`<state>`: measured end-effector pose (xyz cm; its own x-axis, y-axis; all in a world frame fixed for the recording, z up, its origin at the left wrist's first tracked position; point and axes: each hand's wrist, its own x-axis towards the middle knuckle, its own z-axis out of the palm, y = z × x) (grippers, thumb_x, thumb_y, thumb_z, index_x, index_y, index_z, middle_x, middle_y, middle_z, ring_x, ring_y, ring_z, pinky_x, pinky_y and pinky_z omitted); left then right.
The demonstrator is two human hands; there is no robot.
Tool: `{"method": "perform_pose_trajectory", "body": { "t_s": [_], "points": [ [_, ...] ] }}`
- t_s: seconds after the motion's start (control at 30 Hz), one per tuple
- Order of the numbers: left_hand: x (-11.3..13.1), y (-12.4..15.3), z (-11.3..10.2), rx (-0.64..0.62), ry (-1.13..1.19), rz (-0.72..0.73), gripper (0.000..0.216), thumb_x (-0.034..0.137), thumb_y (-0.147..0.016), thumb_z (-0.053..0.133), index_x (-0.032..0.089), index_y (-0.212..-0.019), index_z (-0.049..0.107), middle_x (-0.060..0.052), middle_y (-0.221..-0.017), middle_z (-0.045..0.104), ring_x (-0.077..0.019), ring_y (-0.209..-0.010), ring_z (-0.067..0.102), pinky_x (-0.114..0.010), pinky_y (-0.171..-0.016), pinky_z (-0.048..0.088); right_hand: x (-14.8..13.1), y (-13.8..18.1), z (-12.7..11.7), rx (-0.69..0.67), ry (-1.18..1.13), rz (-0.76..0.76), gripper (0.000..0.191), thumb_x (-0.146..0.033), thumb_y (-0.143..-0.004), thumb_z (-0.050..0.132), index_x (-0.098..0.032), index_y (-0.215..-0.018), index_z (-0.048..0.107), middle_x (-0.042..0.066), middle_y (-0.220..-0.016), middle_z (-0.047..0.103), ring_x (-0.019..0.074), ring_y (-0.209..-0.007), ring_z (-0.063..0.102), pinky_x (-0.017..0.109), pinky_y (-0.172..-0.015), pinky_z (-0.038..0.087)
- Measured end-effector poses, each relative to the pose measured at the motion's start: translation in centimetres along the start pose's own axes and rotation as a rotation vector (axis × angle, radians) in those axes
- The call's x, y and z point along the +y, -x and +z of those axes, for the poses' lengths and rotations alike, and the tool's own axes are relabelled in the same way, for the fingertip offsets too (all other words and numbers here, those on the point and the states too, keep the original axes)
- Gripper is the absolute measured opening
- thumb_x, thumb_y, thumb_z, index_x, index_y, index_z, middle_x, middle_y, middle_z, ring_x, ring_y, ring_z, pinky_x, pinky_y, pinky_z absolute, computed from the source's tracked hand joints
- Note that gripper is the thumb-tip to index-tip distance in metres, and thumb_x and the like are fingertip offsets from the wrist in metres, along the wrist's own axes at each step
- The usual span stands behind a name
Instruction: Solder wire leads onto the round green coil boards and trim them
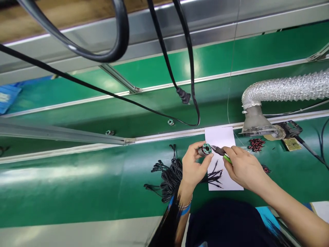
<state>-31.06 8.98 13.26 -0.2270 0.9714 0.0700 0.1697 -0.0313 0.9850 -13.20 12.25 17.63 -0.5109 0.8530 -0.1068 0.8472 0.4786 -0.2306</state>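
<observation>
Cylindrical part [205, 150] is held up in the left hand [194, 162], over the white sheet [223, 134] on the counter [123, 185]. Green-handled pliers [219, 151] are gripped by the right hand [241, 165], tips at the part's rim; contact unclear. Tool work on the rim seems in hand; steady hold, careful tip placement called for. Greyish side, green ringed face, dark centre hole seen.
</observation>
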Motion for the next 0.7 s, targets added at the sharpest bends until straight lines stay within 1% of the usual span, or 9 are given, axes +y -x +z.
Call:
{"method": "perform_pose_trajectory", "body": {
  "t_s": [0.2,0.33,0.47,0.7],
  "points": [
    [1.5,0.5,-0.4,-0.014,-0.062,0.04,0.043,0.017,-0.078,0.071,0.021,-0.117,0.053,-0.006,-0.115,0.062,-0.0148,-0.092,0.067,-0.024,-0.078,0.057,-0.1,0.6,-0.9,0.154,0.092,-0.138,0.026,-0.021,-0.087,0.047,-0.013,-0.11,0.056,0.005,-0.085,0.057,0.0196,-0.077,0.056,0.032,-0.068,0.038],
    [1.7,0.8,-0.5,-0.023,-0.074,0.057,0.044,0.016,-0.079,0.07,0.023,-0.117,0.052,-0.005,-0.115,0.062,-0.0136,-0.093,0.066,-0.023,-0.079,0.057,-0.2,0.8,-1.3,0.151,0.1,-0.145,0.025,-0.02,-0.085,0.05,-0.012,-0.108,0.058,0.005,-0.085,0.057,0.0207,-0.078,0.058,0.032,-0.065,0.038],
    [1.7,0.9,-0.4,-0.018,-0.088,0.078,0.043,0.016,-0.079,0.071,0.023,-0.117,0.052,-0.006,-0.116,0.061,-0.0145,-0.097,0.065,-0.022,-0.079,0.056,-0.3,1.0,-1.4,0.133,0.102,-0.143,0.026,-0.019,-0.085,0.05,-0.012,-0.108,0.059,0.006,-0.086,0.058,0.0215,-0.079,0.06,0.032,-0.063,0.038],
    [1.9,0.9,-0.3,-0.019,-0.11,0.107,0.044,0.016,-0.078,0.071,0.023,-0.116,0.051,-0.005,-0.116,0.061,-0.0145,-0.1,0.064,-0.02,-0.079,0.055,-0.2,1.1,-1.5,0.086,0.081,-0.133,0.026,-0.02,-0.085,0.049,-0.013,-0.108,0.06,0.004,-0.085,0.059,0.0199,-0.075,0.06,0.032,-0.061,0.037]
  ]
}}
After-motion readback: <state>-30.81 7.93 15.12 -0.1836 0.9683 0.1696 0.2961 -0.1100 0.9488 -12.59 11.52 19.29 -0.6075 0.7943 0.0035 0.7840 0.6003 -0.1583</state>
